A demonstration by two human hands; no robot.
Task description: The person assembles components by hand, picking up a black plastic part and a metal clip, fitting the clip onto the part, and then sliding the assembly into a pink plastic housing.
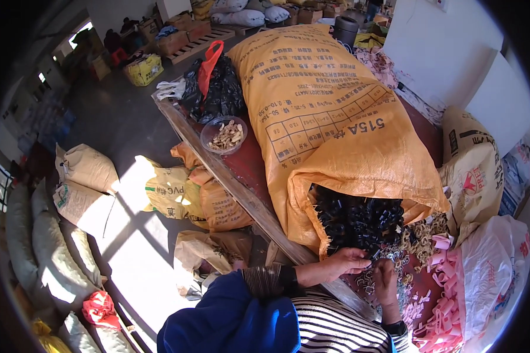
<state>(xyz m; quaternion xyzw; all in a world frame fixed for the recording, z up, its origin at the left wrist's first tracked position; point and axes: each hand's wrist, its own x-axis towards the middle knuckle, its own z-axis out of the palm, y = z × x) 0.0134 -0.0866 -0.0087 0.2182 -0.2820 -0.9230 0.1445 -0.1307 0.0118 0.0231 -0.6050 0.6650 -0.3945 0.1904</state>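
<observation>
My left hand (340, 265) reaches in from the left, its thumb and fingers pinched together at a small dark piece (369, 262). Close beside it, my right hand (386, 285) is closed with the fingers curled upward; what it grips is too small to make out. Just beyond both hands, a pile of shiny black curved plastic pieces (359, 220) fills the mouth of a large orange woven sack (335, 117) lying on its side. Loose tan ring-like pieces (425, 240) lie right of the black pile. Small pale metal-looking bits (397, 265) are scattered around my right hand.
Pink plastic strips (444, 312) spill from a white bag (492, 276) at the right. Up the red table's wooden edge (235, 191) stand a clear bowl of peanuts (224, 135) and a black plastic bag (218, 88). Sacks (59, 253) line the floor at left.
</observation>
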